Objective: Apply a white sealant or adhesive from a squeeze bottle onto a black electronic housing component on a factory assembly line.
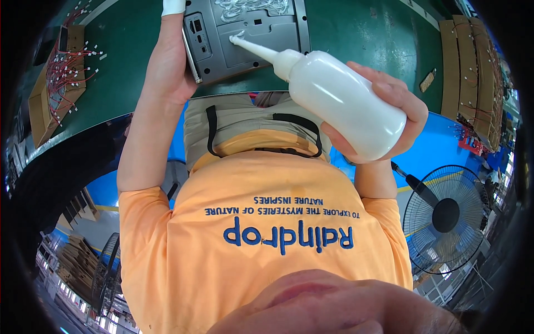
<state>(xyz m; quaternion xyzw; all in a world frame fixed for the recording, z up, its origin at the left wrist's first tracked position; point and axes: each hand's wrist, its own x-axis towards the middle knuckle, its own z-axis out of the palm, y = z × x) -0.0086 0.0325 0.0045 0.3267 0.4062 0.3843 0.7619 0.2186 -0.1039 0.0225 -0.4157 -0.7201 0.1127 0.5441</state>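
Observation:
My left hand (167, 61) grips the left edge of a grey plastic device housing (247, 33) that lies on the green table (356, 33); one of its fingers wears a white finger cot (173, 6). A white squeeze bottle (339, 103) sits in my right hand (389, 106), tilted toward the housing. Its long nozzle tip (236, 40) touches the grey surface near the middle. White wiring or beads of white material show at the housing's top edge.
An open cardboard box with red wires (55, 83) sits at the table's left end. Flat cardboard trays with small parts (473, 72) lie at the right. Below are my orange shirt, a standing fan (445, 217) on the right and another fan (108, 273) lower left.

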